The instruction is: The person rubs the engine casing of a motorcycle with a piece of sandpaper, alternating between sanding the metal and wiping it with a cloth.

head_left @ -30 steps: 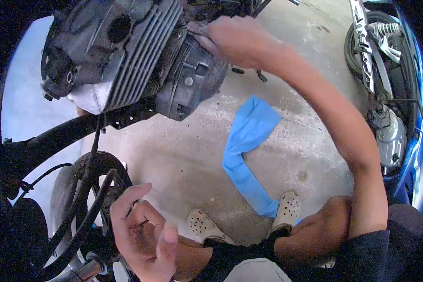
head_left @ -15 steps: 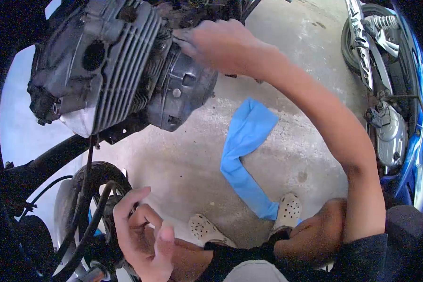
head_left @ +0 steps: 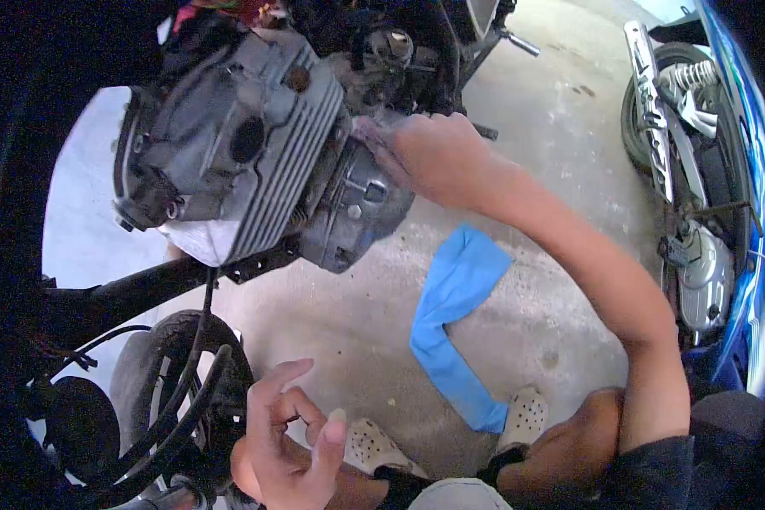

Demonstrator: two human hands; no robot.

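A grey motorcycle engine point(head_left: 229, 144) with finned casing fills the upper left. My right hand point(head_left: 446, 161) is at the far side of its fins, above the rounded lower casing point(head_left: 357, 212). Its fingers are curled together against the engine; blur and the hand itself hide what they grip, if anything. Lower down, my left hand point(head_left: 293, 442) hangs in the air by the front wheel point(head_left: 187, 340). Its index finger is raised, the other fingers are loosely bent and the thumb stands apart, with nothing held.
A blue cloth sleeve point(head_left: 455, 323) lies on the concrete floor point(head_left: 561, 289) beside my light clog point(head_left: 525, 416). Along the right stands a blue motorcycle point(head_left: 705, 272). Black cables point(head_left: 200, 340) hang below the engine at left.
The camera view has shifted, so the engine, cloth and floor appear lower and farther right. My right hand stays at the engine's side, fingers still curled. My left hand keeps nearly the same pose.
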